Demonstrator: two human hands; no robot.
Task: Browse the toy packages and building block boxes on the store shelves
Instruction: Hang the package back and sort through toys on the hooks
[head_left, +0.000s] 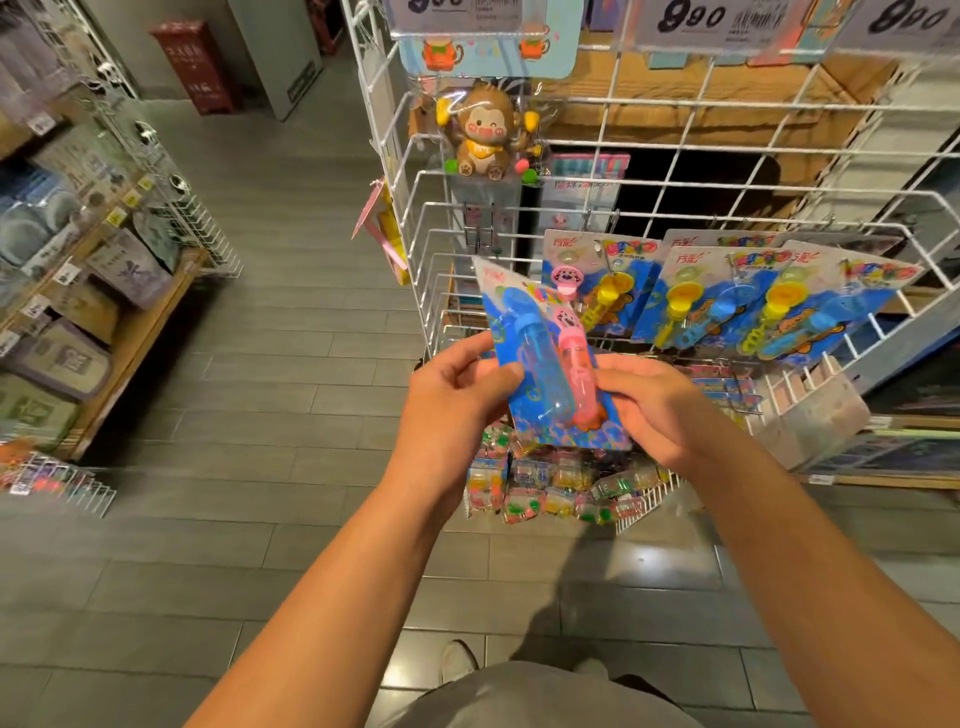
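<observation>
White wire grid display rack (670, 156) fills the right and far side. It's open mesh with hooks, so carded toys hang face-out and lift off easily.

Wooden shelf unit (135, 332) on the left holds soft packaged goods, well apart from the person and not in play.

A row of blue blister cards with yellow and blue bubble wands (737, 301) hangs on hooks along the rack's front rail, overlapping like shingles so each front stays partly readable.

Brown plastic monkey toy in a clear pack (488, 135) hangs higher up on the far side, near the price tags (691, 18).

A pile of small clear packs with coloured beads (550, 488) sits in the low wire tray, just under the hands.

The task item, a blue card with one blue and one pink bubble tube (550, 364), is off its hook. It's held in front of the rack, tilted with its top edge leaning away to the left, front toward the viewer, probably for reading.

Left hand (457, 384) pinches the card's left edge, thumb on the front. Right hand (649, 400) grips the right edge, fingers curled, thumb near the pink tube. Holding both edges keeps the floppy card flat.
</observation>
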